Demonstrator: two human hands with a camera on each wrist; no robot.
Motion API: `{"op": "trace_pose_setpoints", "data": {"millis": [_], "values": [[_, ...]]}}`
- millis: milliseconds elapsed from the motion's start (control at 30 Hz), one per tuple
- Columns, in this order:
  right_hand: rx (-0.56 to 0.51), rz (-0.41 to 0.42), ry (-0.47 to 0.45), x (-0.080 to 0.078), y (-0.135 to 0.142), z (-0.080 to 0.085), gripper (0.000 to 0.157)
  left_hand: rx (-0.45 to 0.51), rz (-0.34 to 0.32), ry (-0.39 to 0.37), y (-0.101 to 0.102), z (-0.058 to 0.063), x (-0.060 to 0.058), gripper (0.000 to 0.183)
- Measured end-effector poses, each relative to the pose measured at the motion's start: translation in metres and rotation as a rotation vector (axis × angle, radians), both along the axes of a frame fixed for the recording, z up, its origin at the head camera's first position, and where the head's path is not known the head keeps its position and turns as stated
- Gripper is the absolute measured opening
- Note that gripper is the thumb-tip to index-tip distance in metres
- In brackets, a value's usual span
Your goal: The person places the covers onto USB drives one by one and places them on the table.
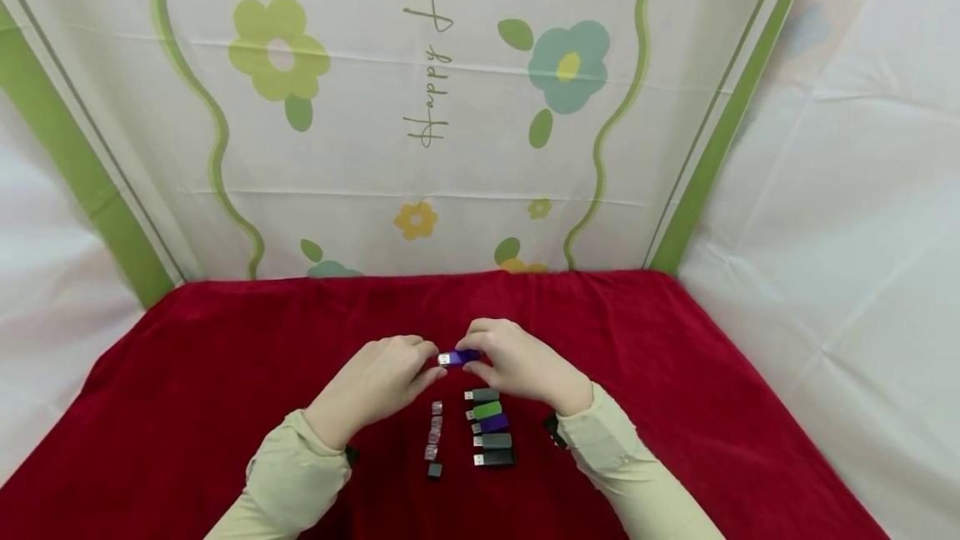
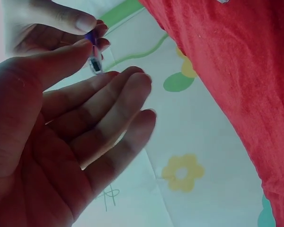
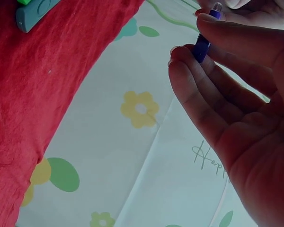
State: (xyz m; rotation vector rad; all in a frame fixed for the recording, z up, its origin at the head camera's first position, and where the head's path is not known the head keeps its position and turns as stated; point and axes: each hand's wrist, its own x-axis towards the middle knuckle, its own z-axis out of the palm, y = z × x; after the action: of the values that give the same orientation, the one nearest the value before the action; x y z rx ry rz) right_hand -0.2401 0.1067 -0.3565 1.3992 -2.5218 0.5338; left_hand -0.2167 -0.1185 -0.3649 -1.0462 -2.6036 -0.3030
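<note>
In the head view, my right hand (image 1: pixel 517 357) pinches a purple USB flash drive (image 1: pixel 461 357) by its body, between thumb and fingers, above the red cloth. A clear cap (image 2: pixel 95 64) covers the drive's metal plug. My left hand (image 1: pixel 382 377) has its thumb and index finger at either side of that cap's end, pinching it; the other fingers stay extended. Below the hands lie several uncapped USB drives in a column: a grey drive (image 1: pixel 486 395), a green drive (image 1: pixel 487 412), a purple drive (image 1: pixel 493 423), another grey drive (image 1: pixel 497 441) and a black drive (image 1: pixel 498 457).
Left of the drives runs a column of small clear caps (image 1: pixel 436 423), with a dark cap (image 1: pixel 435 471) nearest me. Red cloth (image 1: pixel 645 340) covers the table. A white printed curtain (image 1: pixel 360 148) hangs behind, and pale fabric walls (image 1: pixel 847 273) flank both sides.
</note>
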Motion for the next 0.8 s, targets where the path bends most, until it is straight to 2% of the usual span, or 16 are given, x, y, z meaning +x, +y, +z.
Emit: {"op": "trace_pose_setpoints", "data": {"millis": [267, 400, 567, 800], "values": [[0.037, -0.057, 0.006, -0.009, 0.004, -0.007, 0.016, -0.028, 0.049, -0.025, -0.003, 0.001, -0.001, 0.019], [0.092, -0.096, 0.002, -0.020, 0.007, -0.015, 0.015, -0.031, 0.036, -0.049, -0.003, 0.000, -0.001, 0.018], [0.148, -0.126, -0.027, -0.036, 0.009, -0.021, 0.012, -0.037, 0.032, -0.043, -0.004, 0.000, -0.001, 0.019], [0.217, -0.125, -0.102, -0.058, 0.008, -0.034, 0.004, -0.046, 0.053, -0.069, -0.006, 0.000, 0.001, 0.019]]}}
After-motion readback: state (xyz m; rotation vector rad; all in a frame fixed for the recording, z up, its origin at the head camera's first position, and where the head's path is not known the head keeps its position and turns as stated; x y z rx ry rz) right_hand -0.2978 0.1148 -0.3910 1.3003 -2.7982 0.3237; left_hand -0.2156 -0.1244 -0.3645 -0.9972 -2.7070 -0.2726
